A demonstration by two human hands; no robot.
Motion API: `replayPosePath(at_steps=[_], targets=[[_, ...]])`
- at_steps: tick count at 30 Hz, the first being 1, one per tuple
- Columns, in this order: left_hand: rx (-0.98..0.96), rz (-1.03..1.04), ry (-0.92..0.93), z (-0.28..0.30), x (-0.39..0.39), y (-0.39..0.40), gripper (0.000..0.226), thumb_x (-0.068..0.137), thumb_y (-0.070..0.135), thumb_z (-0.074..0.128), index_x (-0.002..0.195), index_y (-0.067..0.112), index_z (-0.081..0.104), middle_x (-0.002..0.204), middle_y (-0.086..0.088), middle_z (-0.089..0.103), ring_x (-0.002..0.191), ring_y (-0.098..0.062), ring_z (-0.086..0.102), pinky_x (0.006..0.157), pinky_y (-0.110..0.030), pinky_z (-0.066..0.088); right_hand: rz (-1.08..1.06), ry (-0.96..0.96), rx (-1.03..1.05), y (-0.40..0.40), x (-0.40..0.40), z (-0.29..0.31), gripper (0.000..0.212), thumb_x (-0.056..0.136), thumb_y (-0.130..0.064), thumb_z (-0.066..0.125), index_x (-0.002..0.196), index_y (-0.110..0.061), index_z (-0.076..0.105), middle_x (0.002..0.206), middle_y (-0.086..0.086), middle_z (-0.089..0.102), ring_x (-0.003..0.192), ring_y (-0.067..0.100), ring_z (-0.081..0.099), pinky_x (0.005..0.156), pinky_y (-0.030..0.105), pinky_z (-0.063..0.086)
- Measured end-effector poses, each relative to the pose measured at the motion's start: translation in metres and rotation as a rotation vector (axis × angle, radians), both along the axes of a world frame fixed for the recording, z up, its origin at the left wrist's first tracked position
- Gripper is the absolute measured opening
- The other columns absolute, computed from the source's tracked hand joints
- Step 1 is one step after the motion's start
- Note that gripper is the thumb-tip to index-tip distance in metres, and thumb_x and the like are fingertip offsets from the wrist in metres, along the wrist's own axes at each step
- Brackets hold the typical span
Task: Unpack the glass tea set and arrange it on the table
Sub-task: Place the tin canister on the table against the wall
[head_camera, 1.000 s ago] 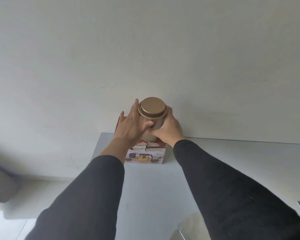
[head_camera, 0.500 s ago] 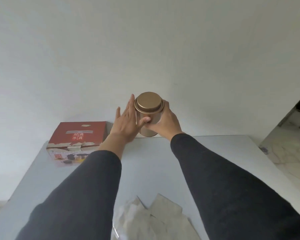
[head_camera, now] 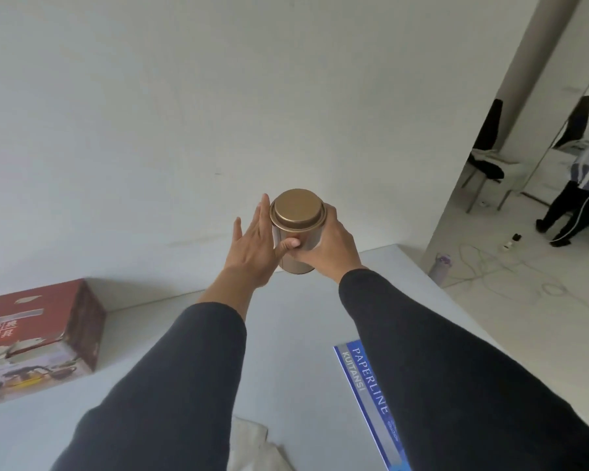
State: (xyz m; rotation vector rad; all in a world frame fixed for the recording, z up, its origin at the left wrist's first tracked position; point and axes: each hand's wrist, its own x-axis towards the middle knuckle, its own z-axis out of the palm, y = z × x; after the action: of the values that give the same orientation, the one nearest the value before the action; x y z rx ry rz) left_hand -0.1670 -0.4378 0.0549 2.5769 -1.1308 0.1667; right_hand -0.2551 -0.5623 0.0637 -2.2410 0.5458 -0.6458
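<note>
Two hands hold a tin (head_camera: 297, 229) above the bench (head_camera: 296, 334): right grip (head_camera: 330, 244) clamped round it, left grip (head_camera: 252, 246) flat, fingers straight.

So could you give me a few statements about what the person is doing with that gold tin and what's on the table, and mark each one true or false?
1. The gold tin has its lid on. True.
2. The left hand alone touches the tin. False: the right hand grips it too.
3. The red box lies on the table, left of the arms. True.
4. The red box is stacked on the tin. False: it stands apart.
5. A blue Paperline pad lies under the right arm. True.
</note>
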Motion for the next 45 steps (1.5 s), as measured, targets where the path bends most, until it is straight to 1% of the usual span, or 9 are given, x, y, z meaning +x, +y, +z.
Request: replayPosePath(at_steps=[5, 9, 19, 22, 28, 33, 37, 40, 45], targets=[[0.033, -0.021, 0.059, -0.033, -0.005, -0.061, 0.089, 0.09, 0.063, 0.017, 0.144, 0.009, -0.029, 0.159, 0.003, -0.013, 0.148, -0.01, 0.005, 0.12, -0.042, -0.004, -0.027, 0.049, 0.032, -0.059, -0.004, -0.031, 0.089, 0.06, -0.041, 0.081, 0.133, -0.027, 0.032, 0.127, -0.005, 0.055, 0.118, 0.021, 0.052, 0.099, 0.043, 0.044], [0.086, 0.023, 0.083, -0.065, 0.002, -0.105, 0.086, 0.093, 0.061, 0.018, 0.142, 0.011, -0.03, 0.158, 0.003, -0.018, 0.148, -0.01, 0.003, 0.119, -0.043, -0.003, 0.024, 0.059, 0.146, -0.105, 0.007, -0.064, 0.09, 0.06, -0.034, 0.084, 0.133, -0.028, 0.032, 0.13, -0.009, 0.052, 0.121, 0.015, 0.05, 0.099, 0.035, 0.045], [0.191, 0.155, 0.167, -0.134, 0.022, -0.196, 0.081, 0.101, 0.049, 0.022, 0.109, 0.027, -0.056, 0.156, 0.002, -0.026, 0.146, -0.012, -0.014, 0.12, -0.045, -0.003, 0.097, 0.12, 0.252, -0.197, 0.052, -0.138, 0.085, 0.062, -0.029, 0.084, 0.132, -0.026, 0.035, 0.126, -0.007, 0.054, 0.115, 0.015, 0.052, 0.095, 0.029, 0.045], [0.181, 0.188, 0.216, -0.148, 0.028, -0.211, 0.077, 0.1, 0.052, 0.021, 0.127, 0.021, -0.044, 0.156, 0.003, -0.025, 0.146, -0.011, -0.014, 0.12, -0.044, -0.004, 0.111, 0.128, 0.282, -0.212, 0.063, -0.153, 0.085, 0.062, -0.027, 0.084, 0.132, -0.025, 0.036, 0.124, -0.006, 0.056, 0.114, 0.015, 0.053, 0.093, 0.027, 0.045], [0.232, 0.228, 0.245, -0.163, 0.038, -0.224, 0.075, 0.1, 0.05, 0.02, 0.13, 0.018, -0.041, 0.156, 0.003, -0.027, 0.146, -0.011, -0.015, 0.12, -0.045, -0.003, 0.139, 0.135, 0.332, -0.225, 0.079, -0.177, 0.083, 0.066, -0.022, 0.083, 0.133, -0.024, 0.035, 0.125, -0.004, 0.056, 0.114, 0.015, 0.053, 0.089, 0.02, 0.041], [0.299, 0.266, 0.188, -0.165, 0.043, -0.226, 0.091, 0.105, 0.036, 0.023, 0.079, 0.034, -0.064, 0.154, -0.002, -0.032, 0.146, -0.017, -0.017, 0.12, -0.049, 0.001, 0.169, 0.163, 0.343, -0.229, 0.092, -0.188, 0.081, 0.068, -0.022, 0.082, 0.134, -0.022, 0.035, 0.127, -0.002, 0.055, 0.116, 0.016, 0.053, 0.095, 0.024, 0.044], [0.196, 0.291, 0.24, -0.177, 0.052, -0.229, 0.075, 0.103, 0.042, 0.024, 0.11, 0.035, -0.051, 0.155, 0.003, -0.028, 0.146, -0.013, -0.016, 0.12, -0.046, -0.002, 0.184, 0.176, 0.349, -0.232, 0.098, -0.19, 0.082, 0.067, -0.026, 0.083, 0.133, -0.023, 0.035, 0.125, -0.003, 0.056, 0.115, 0.016, 0.055, 0.097, 0.031, 0.047], [0.169, 0.297, 0.27, -0.187, 0.058, -0.229, 0.075, 0.099, 0.05, 0.021, 0.139, 0.019, -0.034, 0.156, 0.007, -0.026, 0.146, -0.01, -0.014, 0.12, -0.044, -0.003, 0.188, 0.191, 0.341, -0.234, 0.097, -0.19, 0.083, 0.067, -0.025, 0.083, 0.134, -0.023, 0.034, 0.126, -0.002, 0.056, 0.116, 0.016, 0.054, 0.098, 0.031, 0.046], [0.116, 0.307, 0.345, -0.191, 0.053, -0.227, 0.078, 0.096, 0.056, 0.022, 0.145, 0.02, -0.027, 0.157, 0.01, -0.022, 0.146, -0.01, -0.016, 0.119, -0.045, -0.006, 0.141, 0.269, 0.262, -0.229, 0.09, -0.187, 0.084, 0.07, -0.03, 0.081, 0.138, -0.02, 0.033, 0.13, 0.001, 0.055, 0.12, 0.02, 0.052, 0.097, 0.03, 0.044]])
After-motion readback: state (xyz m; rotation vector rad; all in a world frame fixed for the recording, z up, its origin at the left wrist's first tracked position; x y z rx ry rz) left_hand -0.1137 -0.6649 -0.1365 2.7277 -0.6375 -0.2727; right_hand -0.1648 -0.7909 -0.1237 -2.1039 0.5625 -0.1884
